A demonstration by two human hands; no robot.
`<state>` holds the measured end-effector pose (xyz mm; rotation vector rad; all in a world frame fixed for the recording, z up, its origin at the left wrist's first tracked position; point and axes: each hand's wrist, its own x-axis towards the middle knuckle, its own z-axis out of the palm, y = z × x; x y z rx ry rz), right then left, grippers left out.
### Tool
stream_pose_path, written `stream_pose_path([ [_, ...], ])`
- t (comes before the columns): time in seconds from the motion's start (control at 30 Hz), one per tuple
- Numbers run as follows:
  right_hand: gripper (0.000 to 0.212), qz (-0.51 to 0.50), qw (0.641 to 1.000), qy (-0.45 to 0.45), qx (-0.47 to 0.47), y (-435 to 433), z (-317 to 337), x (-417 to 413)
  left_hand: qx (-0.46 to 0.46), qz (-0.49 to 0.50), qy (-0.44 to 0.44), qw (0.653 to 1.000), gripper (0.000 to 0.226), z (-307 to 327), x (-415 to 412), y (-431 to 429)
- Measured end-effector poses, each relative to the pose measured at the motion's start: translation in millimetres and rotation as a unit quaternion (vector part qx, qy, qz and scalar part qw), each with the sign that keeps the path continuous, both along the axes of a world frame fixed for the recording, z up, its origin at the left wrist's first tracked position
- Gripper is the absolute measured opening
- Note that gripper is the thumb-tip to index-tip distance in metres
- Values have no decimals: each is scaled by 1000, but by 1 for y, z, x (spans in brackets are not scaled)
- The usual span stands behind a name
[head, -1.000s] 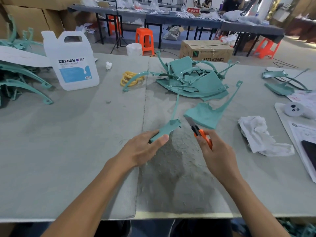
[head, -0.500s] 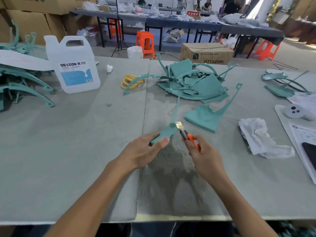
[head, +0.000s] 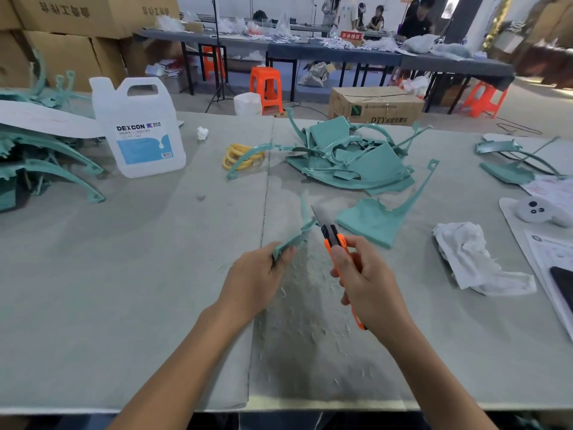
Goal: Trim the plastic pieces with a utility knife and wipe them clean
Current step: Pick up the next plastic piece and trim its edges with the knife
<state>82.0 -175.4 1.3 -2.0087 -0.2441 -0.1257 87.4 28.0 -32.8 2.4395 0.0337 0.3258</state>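
Head view: a second ago my right hand [head: 369,290] held the utility knife [head: 331,235] off to the right, near the loose flat offcut [head: 372,225]. Since then the blade has swung in against the plastic piece [head: 297,235], and the piece has come up off the worktop [head: 155,274]. I read that as the trimming stroke starting. Motion blur hides whether the steel is touching.

My left hand [head: 257,280] is curled round the piece's near end, thumb on top. My right hand is wrapped tightly round the knife's orange handle.

The piece hangs above the middle of the worktop, between its near edge and the pile of parts [head: 350,159], over a patch of shavings. Its long axis runs from my left hand up and away to the right, and a thin strip rises at the far tip.
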Motion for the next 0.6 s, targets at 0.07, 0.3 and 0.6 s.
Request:
stream_pose_path([
  [0.07,7,17,999,-26,-22,2,4,-8,-46,2,-27,999,57,-1,-6,-3],
  [0.3,20,46,972,-117,-198,7,13,-22,-58,0,-10,998,49,-2,-6,-10],
  [0.6,29,42,952,-143,-266,18,8,-28,-52,28,21,998,54,-2,-4,-8],
])
